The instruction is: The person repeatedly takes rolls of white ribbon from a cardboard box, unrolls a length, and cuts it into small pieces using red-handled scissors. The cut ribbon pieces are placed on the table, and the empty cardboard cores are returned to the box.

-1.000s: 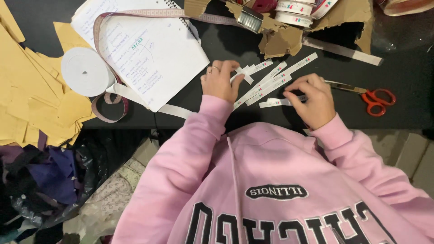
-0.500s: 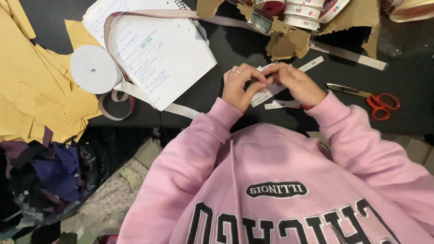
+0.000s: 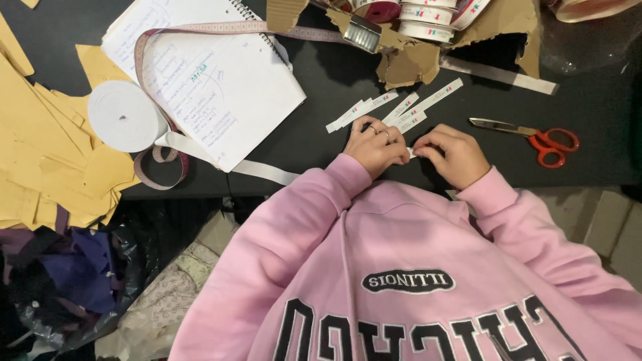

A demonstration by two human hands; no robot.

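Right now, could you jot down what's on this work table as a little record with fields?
Left hand: pinching one end of a small white label strip
Right hand: pinching the strip's other end
Cut strips: several white ones lying just beyond the hands
Scissors: red-handled, shut, right of the hands
Notebook: open, spiral-bound, with a measuring tape draped across it
Elastic roll: white, left of the notebook
Table: black
Paper pieces: yellow-brown, heaped at far left

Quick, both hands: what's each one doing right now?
Left hand: closed, pinching the small white label strip.
Right hand: closed, pinching the same strip's other end.
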